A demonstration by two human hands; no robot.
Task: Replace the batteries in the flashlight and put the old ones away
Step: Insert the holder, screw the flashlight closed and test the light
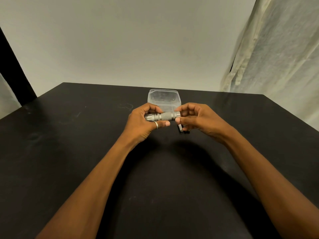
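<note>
The flashlight (pixel 163 116) is held level above the middle of the table (pixel 69 135), in front of the clear container (pixel 164 98) near the far edge. Its head is enclosed by the left hand (pixel 143 121), and its tail cap is pinched by the right hand (pixel 195 118). Dark batteries (pixel 183 130) are partly seen below. The cap is probably being turned; whether loosened or tightened cannot be told, so a firm twist is needed next.
</note>
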